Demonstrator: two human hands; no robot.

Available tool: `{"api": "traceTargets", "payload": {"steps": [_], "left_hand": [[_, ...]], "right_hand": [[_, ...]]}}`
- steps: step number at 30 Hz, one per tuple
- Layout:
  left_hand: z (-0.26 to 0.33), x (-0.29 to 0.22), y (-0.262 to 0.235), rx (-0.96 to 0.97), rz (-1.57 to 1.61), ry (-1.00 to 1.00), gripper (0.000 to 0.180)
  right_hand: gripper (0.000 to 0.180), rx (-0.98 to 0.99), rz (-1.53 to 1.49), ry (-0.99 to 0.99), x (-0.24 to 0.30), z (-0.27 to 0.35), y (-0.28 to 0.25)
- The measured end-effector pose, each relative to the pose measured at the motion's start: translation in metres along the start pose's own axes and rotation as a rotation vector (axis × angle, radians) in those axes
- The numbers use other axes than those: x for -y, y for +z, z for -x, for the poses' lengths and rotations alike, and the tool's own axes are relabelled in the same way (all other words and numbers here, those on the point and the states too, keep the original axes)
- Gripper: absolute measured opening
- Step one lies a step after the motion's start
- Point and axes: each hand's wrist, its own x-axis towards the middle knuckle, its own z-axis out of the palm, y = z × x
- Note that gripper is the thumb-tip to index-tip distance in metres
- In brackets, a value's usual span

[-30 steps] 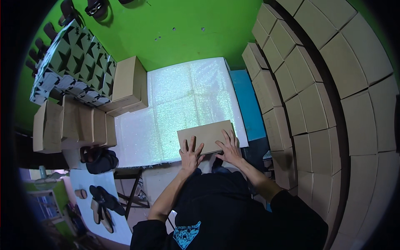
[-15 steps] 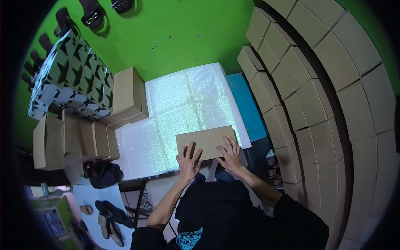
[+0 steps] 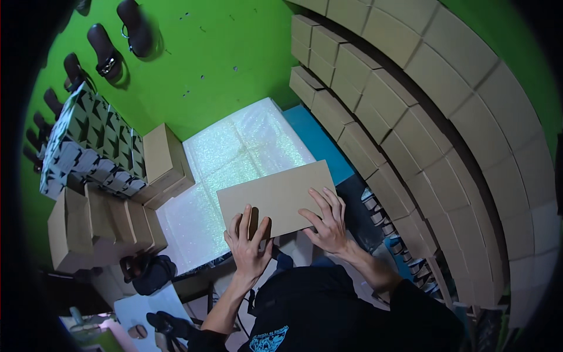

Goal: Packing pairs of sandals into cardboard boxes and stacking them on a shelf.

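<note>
Stacked boxes (image 3: 384, 100) stand right of the carton (image 3: 275, 193).

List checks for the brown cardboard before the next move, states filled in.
1. Left hand placed: ok, at the near edge, left part.
2. Right hand placed: ok, at the right end.
3. Brown cardboard resting on the glittery sheet: cannot tell, underside hidden.
4. Clear of the nearest box at left: ok, sheet shows between.
5. Clear of the shelved boxes at right: ok, gap visible.
</note>
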Motion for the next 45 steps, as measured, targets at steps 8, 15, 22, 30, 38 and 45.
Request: {"api": "traceTargets", "payload": {"steps": [8,15,22,30,38,45], "left_hand": [[0.073,-0.102,-0.014,-0.114,-0.048,0.084,0.065],[0.150,-0.193,-0.027,-0.127,-0.041,0.108,0.055],[0.217,-0.257,-0.046,-0.121,-0.022,0.169,0.054],[0.300,-0.306,-0.073,-0.123,-0.058,0.189,0.053],[0.365,-0.369,-0.074,-0.109,0.035,0.280,0.064],[0.389,-0.441,-0.051,-0.044,0.111,0.376,0.064]], "right_hand": [[0.059,-0.051,0.046,-0.074,0.017,0.092,-0.089],[0.056,-0.065,0.070,-0.051,0.043,0.192,-0.159],[0.055,-0.097,0.118,-0.018,0.076,0.279,-0.211],[0.053,-0.121,0.158,-0.030,0.127,0.358,-0.258],[0.056,-0.135,0.203,0.056,0.158,0.448,-0.318],[0.058,-0.170,0.252,0.163,0.155,0.526,-0.379]]}}
